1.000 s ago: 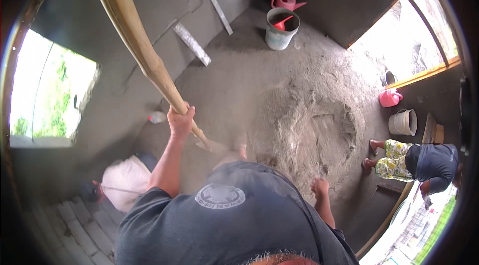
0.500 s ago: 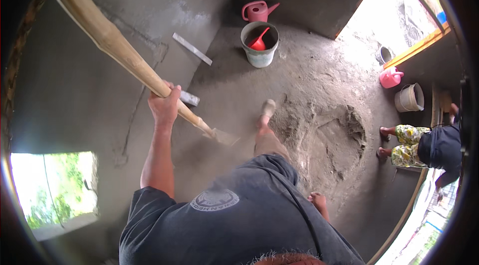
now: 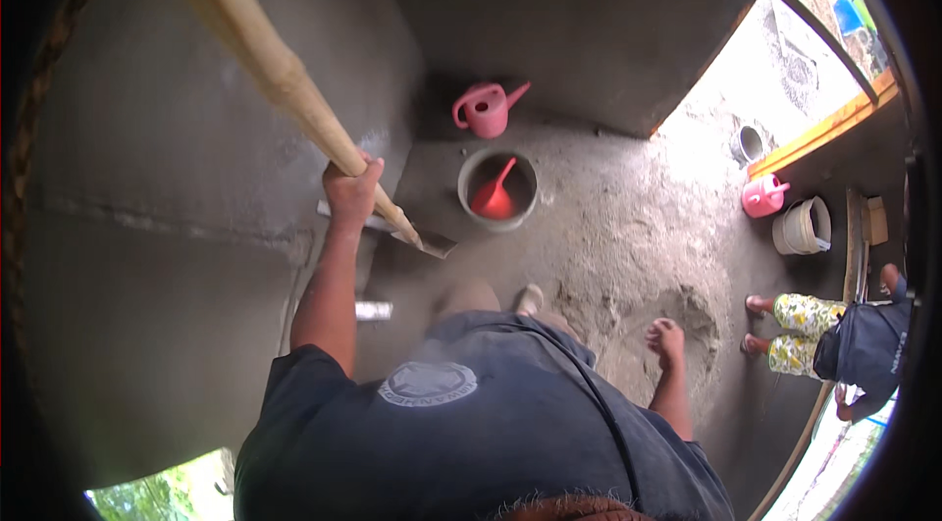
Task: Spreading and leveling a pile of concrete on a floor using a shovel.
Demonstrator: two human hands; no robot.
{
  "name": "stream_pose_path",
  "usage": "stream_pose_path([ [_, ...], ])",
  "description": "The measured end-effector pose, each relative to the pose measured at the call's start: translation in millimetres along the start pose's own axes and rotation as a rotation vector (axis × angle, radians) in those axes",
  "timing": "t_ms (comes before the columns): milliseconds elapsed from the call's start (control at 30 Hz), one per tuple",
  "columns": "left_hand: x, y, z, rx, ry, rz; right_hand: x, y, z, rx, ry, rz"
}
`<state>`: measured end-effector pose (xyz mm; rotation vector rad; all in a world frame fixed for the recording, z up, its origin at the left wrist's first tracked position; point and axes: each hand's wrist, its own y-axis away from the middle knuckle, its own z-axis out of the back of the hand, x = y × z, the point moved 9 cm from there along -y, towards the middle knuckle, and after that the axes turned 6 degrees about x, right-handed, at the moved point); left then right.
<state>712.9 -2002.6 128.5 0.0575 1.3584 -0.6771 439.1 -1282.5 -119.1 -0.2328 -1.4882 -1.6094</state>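
Note:
My left hand (image 3: 351,185) is wrapped round the pale, knobbly handle of a shovel (image 3: 285,75). The handle slants from the upper left down to a small metal blade (image 3: 435,244), low by the wall and left of a bucket (image 3: 498,223). In that bucket lies a red dipper (image 3: 494,195). My right hand (image 3: 666,338) hangs free over the heap of grey sand or mortar mix (image 3: 628,281), its fingers loosely bent and apart, with nothing visible in them.
A pink watering can (image 3: 486,111) stands behind the bucket, near the corner. On the right are another pink watering can (image 3: 763,196), a pale bucket (image 3: 802,227) and a person in patterned shorts (image 3: 800,315). White strips (image 3: 373,311) lie along the left wall.
My view has turned and I have stepped forward, nearer the bucket. The shovel has moved up and right with my left hand. My right hand has risen into sight over the heap.

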Motion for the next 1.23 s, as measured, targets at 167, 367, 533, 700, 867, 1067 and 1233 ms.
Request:
stream_pose_path([
  [167,43.7,-129.8,-48.5,0.002,0.045,0.045,135.8,-4.8,-21.5,-0.113,-0.071,0.196],
  [367,160.9,-294.2,-92.4,-0.033,-0.101,-0.080,55.8,42.5,-87.3,-0.457,0.077,0.117],
  [533,235.1,-398.0,-151.2,0.152,-0.222,0.243,-175.4,127.6,-232.3,0.031,0.587,-0.319],
  [700,271.3,-477.6,-182.3,0.175,-0.372,0.116,-179.6,213.1,-301.5,-0.176,0.100,-0.449],
  [867,269.2,-478.3,-241.4,0.302,-0.545,0.147,-85.9,221.0,-315.9,-0.242,0.261,-0.348],
  [1067,296.7,-317.3,-186.0,0.518,-0.921,0.206,-49.2,229.0,-295.2,-0.417,-0.445,-0.159],
  [1233,302.2,-72.9,-187.6,1.583,-0.937,0.182,-163.3,254.8,-259.3,-0.342,-0.526,-0.166],
])
